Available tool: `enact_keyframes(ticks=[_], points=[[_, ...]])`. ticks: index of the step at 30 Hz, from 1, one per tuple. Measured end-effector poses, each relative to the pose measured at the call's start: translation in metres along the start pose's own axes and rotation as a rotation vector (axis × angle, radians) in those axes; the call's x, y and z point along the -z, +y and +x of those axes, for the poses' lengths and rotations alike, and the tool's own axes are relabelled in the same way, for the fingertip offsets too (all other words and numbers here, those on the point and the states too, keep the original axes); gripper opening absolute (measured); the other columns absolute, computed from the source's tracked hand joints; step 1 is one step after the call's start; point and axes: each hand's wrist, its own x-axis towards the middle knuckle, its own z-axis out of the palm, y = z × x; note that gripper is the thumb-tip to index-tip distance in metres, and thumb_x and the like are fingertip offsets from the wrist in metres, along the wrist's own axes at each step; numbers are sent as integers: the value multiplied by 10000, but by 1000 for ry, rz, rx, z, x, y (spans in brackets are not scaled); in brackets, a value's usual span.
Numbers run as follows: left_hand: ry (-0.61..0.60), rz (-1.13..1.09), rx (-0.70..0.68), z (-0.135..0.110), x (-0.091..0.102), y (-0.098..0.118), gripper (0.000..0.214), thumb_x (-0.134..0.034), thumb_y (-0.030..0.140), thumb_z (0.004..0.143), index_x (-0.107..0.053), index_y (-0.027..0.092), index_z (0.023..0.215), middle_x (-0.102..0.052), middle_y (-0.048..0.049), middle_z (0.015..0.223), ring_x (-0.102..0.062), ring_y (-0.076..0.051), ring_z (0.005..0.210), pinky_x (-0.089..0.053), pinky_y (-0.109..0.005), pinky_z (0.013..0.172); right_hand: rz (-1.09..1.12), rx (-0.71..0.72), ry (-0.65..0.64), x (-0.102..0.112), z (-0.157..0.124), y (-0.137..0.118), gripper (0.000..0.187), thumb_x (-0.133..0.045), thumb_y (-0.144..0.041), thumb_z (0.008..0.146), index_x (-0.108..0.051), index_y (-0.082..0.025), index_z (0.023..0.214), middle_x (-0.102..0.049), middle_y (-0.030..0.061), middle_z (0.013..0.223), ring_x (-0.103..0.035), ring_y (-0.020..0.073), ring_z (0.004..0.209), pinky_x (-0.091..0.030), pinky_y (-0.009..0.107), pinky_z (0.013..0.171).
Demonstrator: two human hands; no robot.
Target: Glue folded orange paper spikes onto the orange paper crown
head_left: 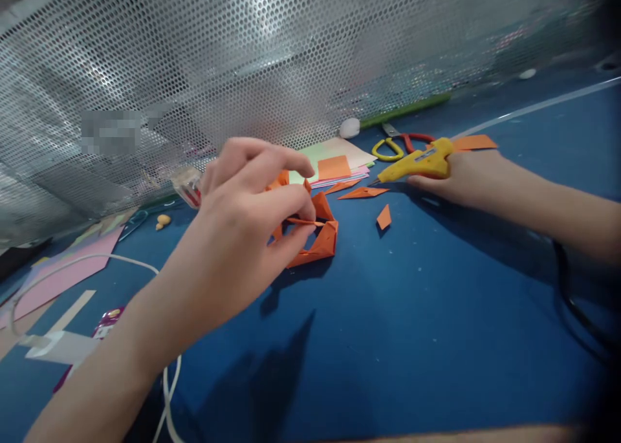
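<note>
One paper ring (pixel 321 248) partly behind left hand (pixel 242 220), sliver (pixel 318 223) in fingertip pinch, right hand (pixel 469 178) around glue gun (pixel 414 165)

Orange blazing on the folded paper (pixel 328 241), yellow on the glue gun (pixel 418 163), red and yellow on the scissors (pixel 406 143), blue counter (pixel 388 339), silver hole-dotted screen (pixel 233 61)!
</note>
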Motion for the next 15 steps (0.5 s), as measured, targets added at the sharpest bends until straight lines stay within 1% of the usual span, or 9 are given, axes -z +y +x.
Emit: enact_keyframes(ticks=[2, 4, 6, 9, 12, 13, 15], points=[[-105, -20, -43, 8, -4, -4, 181, -585, 114, 907, -642, 193, 754, -726, -27, 1079, -592, -255, 1110, -395, -391, 976, 3, 11, -8, 1, 0, 0, 541, -482, -654, 877, -659, -144, 922, -637, 144, 807, -519, 221, 641, -353, 341, 573], [-196, -62, -70, 12, -10, -10, 170, -571, 116, 872, -623, 191, 729, -728, -18, 927, -640, -232, 992, -368, -414, 1010, 7, 26, -13, 2, 0, 1, 529, -489, -654, 874, -655, -153, 910, -637, 141, 813, -513, 216, 632, -348, 337, 566], [-266, -84, -88, 13, -17, -15, 186, -548, 126, 857, -635, 198, 709, -699, -5, 806, -648, -210, 884, -352, -431, 1037, 13, 35, -15, 4, -2, 0, 532, -493, -662, 868, -646, -154, 896, -631, 138, 802, -512, 214, 624, -346, 333, 556], [-355, -86, -68, 12, -23, -22, 208, -520, 118, 843, -655, 204, 710, -676, 4, 746, -631, -187, 786, -340, -460, 1060, 19, 35, -12, 3, -3, 0, 537, -498, -675, 857, -637, -157, 875, -621, 129, 766, -511, 212, 612, -363, 331, 551], [-395, -77, -49, 9, -24, -26, 211, -524, 105, 824, -673, 218, 727, -698, 15, 757, -655, -186, 803, -310, -478, 1114, 21, 38, 5, 0, -1, 0, 530, -493, -679, 850, -635, -170, 884, -623, 121, 763, -508, 213, 606, -381, 334, 554], [-389, -58, -52, 8, -24, -27, 216, -524, 100, 814, -693, 227, 772, -703, 18, 763, -667, -190, 820, -283, -489, 1147, 21, 39, 9, -1, -1, 1, 522, -497, -679, 845, -636, -177, 886, -622, 116, 760, -505, 213, 602, -382, 336, 553], [-363, -3, -78, 4, -21, -30, 303, -502, 88, 802, -733, 241, 925, -702, 17, 781, -683, -195, 832, -187, -537, 1207, 21, 43, 12, -4, 1, 3, 513, -504, -686, 836, -636, -191, 863, -616, 103, 740, -499, 212, 592, -380, 339, 550]])
